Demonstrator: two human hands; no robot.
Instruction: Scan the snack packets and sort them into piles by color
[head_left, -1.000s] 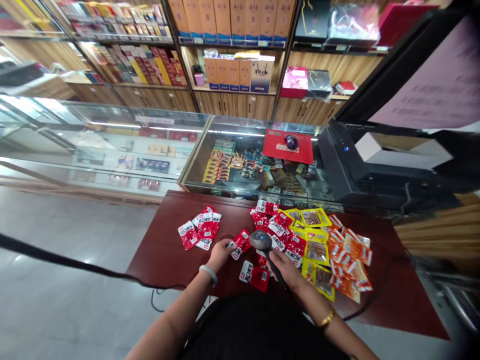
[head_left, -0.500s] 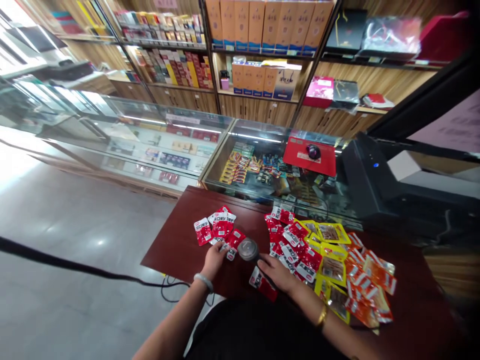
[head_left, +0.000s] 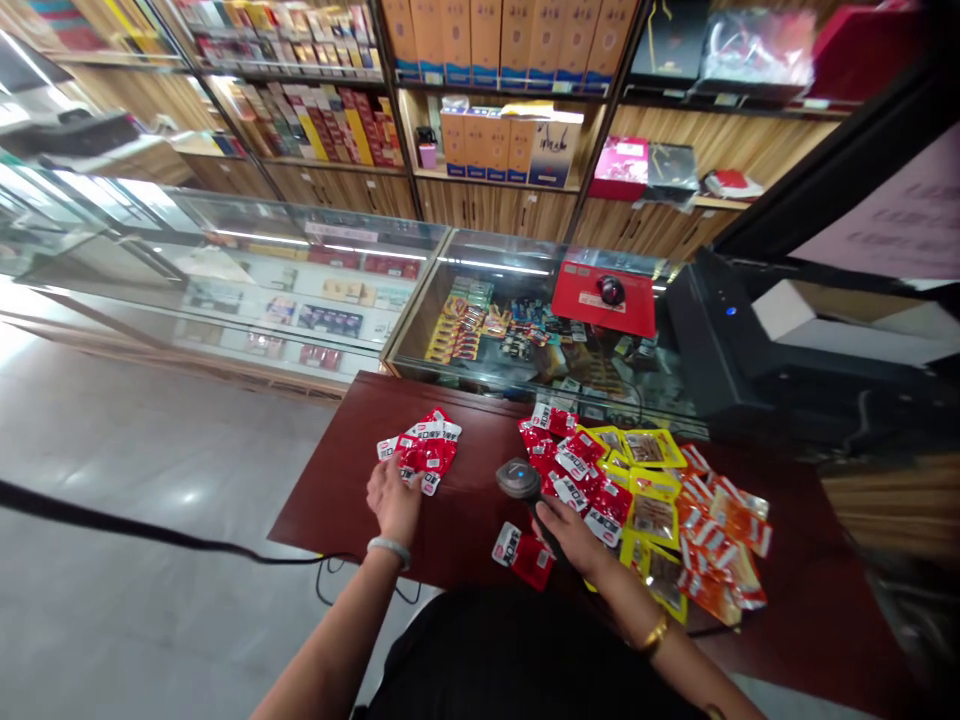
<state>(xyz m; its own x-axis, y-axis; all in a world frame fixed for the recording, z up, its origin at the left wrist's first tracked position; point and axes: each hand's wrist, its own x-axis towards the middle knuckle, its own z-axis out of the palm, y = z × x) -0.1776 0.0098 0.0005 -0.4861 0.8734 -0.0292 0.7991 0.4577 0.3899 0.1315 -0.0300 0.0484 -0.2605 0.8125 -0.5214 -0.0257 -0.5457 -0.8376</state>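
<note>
1. Half open at near-left edge of small red-packet cluster (head_left: 433, 450) with left hand (head_left: 394, 500), gripping nothing visible; cannot tell if touching.
2. Lying just beyond that hand, fanned at mixed angles.
3. Closed round handle of dark scanner (head_left: 520, 482) with right hand (head_left: 571, 538).
4. Pointing scanner head forward-left, slanting lengthwise back toward body.

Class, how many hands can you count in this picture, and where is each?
2: the left hand is at the red packets on the left of the table; the right hand grips the dark scanner. No other hands show.
</note>
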